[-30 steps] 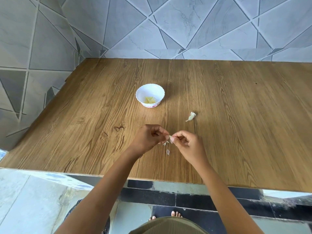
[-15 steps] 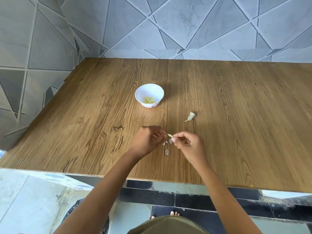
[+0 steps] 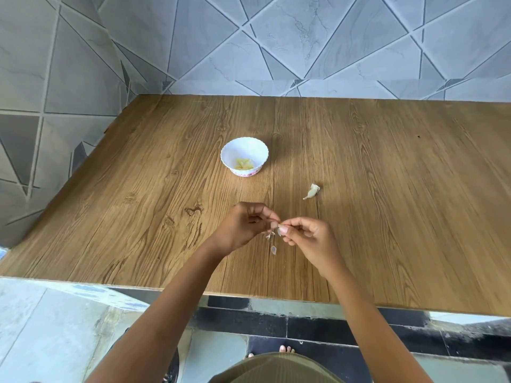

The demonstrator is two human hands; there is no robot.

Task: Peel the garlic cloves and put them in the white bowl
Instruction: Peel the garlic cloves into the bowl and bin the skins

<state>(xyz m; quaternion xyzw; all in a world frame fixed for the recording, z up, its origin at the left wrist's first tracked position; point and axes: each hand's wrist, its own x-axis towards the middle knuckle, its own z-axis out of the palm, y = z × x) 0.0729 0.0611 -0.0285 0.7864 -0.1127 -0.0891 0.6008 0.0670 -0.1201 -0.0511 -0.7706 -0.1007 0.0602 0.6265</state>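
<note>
Garlic clove (image 3: 279,229), pinched between curled fingertips of left hand (image 3: 244,226) and right hand (image 3: 308,237) above the table (image 3: 387,217), short of the white bowl (image 3: 258,150), seemed to call for short, gentle pulls on its papery skin.

Head-worn wide-angle view (the only one), facing forward and down, wooden table (image 3: 138,217) close below.

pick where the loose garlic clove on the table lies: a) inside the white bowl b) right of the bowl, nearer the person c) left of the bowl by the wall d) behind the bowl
b: the loose garlic clove lies right of the white bowl, apart from it and nearer the person.
</note>
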